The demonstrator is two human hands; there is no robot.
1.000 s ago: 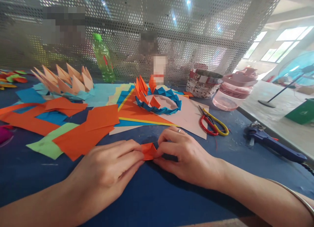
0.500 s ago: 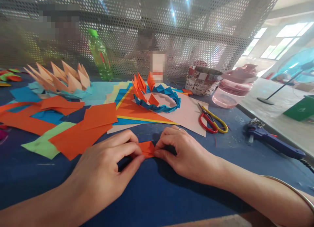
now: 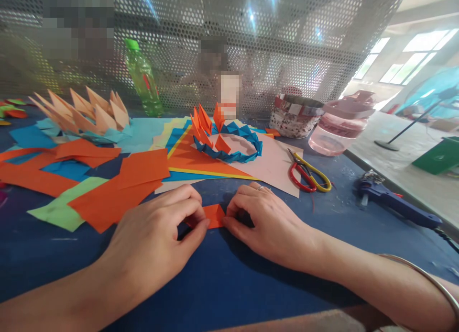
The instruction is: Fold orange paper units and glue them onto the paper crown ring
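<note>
Lying crosswise, tip away, orange paper triangle (image 3: pixel 213 216)

Daylight pours in through the windows (image 3: pixel 412 64) right of the perforated metal screen (image 3: pixel 272 45), washing them out to near white. Small starbursts of glare sit on the screen's upper part, and pixelated blocks blur patches beyond it. Below the screen, the blue tabletop (image 3: pixel 229 279) is evenly bright, with a soft dark shadow under the right hand (image 3: pixel 268 226). The wide lens bows the screen's edges and stretches the far corners.
</note>
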